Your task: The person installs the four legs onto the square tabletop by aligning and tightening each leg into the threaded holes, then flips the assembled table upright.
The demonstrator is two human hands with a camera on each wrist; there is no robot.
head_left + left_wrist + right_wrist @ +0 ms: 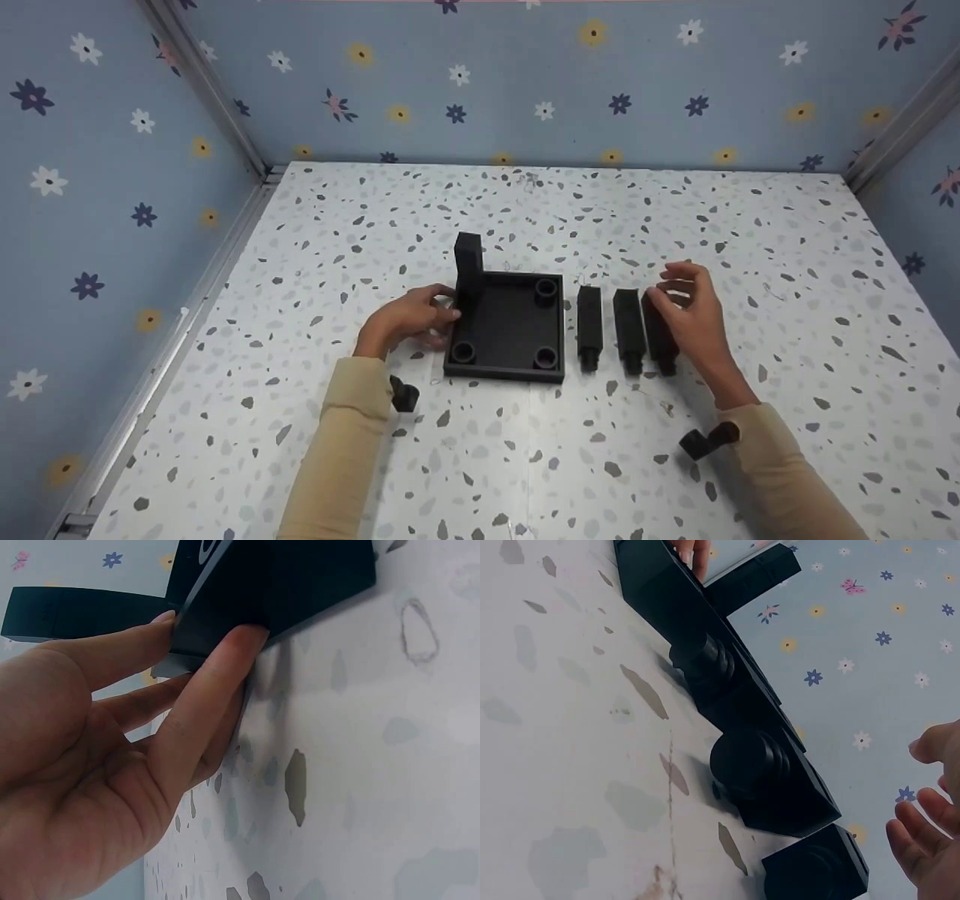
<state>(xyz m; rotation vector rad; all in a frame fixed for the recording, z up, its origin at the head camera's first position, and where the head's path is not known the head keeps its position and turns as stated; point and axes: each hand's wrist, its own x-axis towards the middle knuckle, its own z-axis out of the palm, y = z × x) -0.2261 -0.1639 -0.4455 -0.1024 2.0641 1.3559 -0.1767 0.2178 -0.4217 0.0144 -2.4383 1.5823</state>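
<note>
- The left hand [409,315] grips the black base [502,319] at its left side, thumb and fingers against the wall.
- The base sits flat on the speckled table [487,457], between the two hands.
- One leg, the upright leg [469,259], stands in the base's far left corner; round sockets [546,350] show at the other three corners.
- Right of the base, three more legs lie side by side, pegs toward the person: the near leg [590,322] just beside the base, then the middle leg [630,322], then the outer leg [660,334], close to the middle one.
- The right hand [697,311] hovers by the outer leg, fingers loosely bent, thumb and fingers apart; the right wrist view shows a gap between hand and legs.
- Both arms wear tan sleeves [341,442].
- Blue flowered walls [510,60] surround the table.
</note>
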